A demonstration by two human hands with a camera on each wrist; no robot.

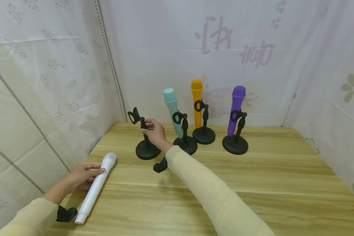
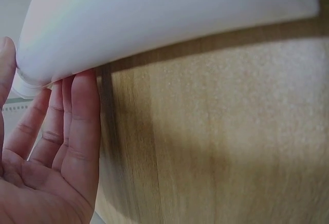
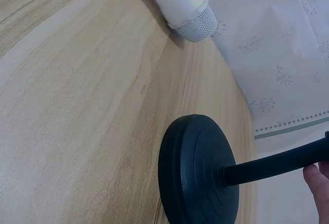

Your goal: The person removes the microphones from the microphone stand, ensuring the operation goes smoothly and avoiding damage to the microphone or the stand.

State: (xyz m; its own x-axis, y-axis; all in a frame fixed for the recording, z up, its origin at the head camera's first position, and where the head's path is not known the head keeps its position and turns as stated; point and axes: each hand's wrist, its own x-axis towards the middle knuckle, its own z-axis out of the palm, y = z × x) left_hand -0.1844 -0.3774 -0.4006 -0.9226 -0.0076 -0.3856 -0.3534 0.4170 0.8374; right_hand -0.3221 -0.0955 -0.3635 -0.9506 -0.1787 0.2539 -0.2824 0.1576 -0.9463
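Observation:
My left hand (image 1: 80,177) grips a white microphone (image 1: 93,193) near its head, thumb on top and fingers at the underside. The microphone slants along the left part of the table, head pointing away. In the left wrist view its smooth white body (image 2: 133,23) fills the top, with the fingers (image 2: 82,116) right at its lower side. My right hand (image 1: 155,132) pinches the upright of a black microphone stand (image 1: 147,150), just below its clip. That clip holds nothing. The right wrist view shows the stand's round base (image 3: 198,167) and the white microphone's mesh head (image 3: 198,26).
Right of my right hand, three similar stands hold a mint green microphone (image 1: 170,98), an orange microphone (image 1: 196,86) and a purple microphone (image 1: 238,93). The wooden table (image 1: 271,183) ends at a patterned white curtain (image 1: 165,49) behind and at both sides.

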